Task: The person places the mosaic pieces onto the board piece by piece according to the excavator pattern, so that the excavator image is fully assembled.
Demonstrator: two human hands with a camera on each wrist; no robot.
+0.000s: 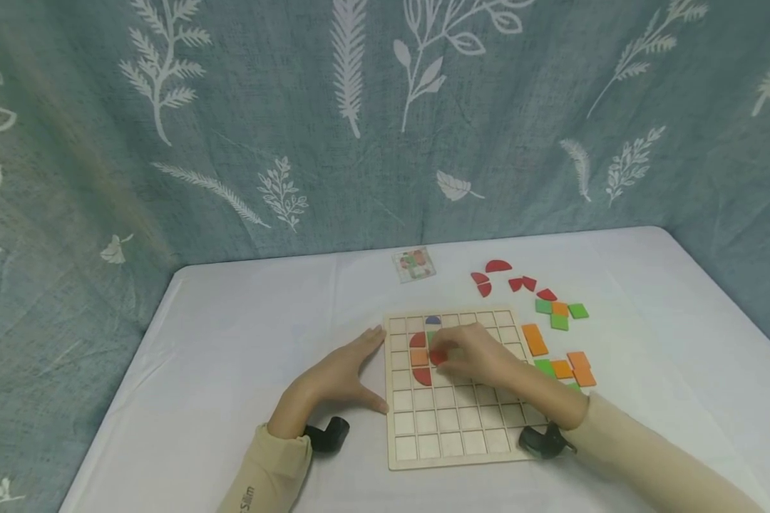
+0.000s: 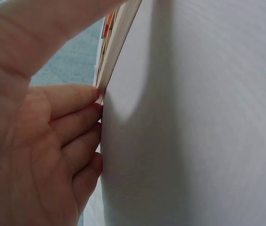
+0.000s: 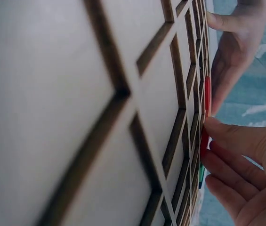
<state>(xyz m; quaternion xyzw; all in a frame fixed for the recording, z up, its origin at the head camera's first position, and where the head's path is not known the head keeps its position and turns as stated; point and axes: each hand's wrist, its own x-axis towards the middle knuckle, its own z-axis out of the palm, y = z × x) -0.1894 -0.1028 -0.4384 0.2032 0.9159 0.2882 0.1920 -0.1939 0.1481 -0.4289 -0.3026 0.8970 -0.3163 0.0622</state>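
A pale wooden grid board (image 1: 450, 422) lies on the table. My left hand (image 1: 343, 370) touches its left edge with fingertips and thumb, fingers fairly straight; the left wrist view shows the fingertips (image 2: 97, 101) at the rim. Over the upper left cells, my right hand (image 1: 475, 353) pinches a red piece (image 1: 438, 357) between thumb and fingers; that red piece (image 3: 205, 141) is partly hidden in the right wrist view. Beside it on the board are an upper red piece (image 1: 418, 340), an orange square (image 1: 419, 357), a lower red piece (image 1: 423, 376), a green piece (image 1: 431, 337) and a blue piece (image 1: 433, 320).
A patterned card (image 1: 413, 264) lies behind the board. Red curved pieces (image 1: 498, 266) are scattered at the back right. Right of the board lie green squares (image 1: 578, 311), an orange rectangle (image 1: 535, 340) and several more orange and green pieces, some partly behind my right forearm.
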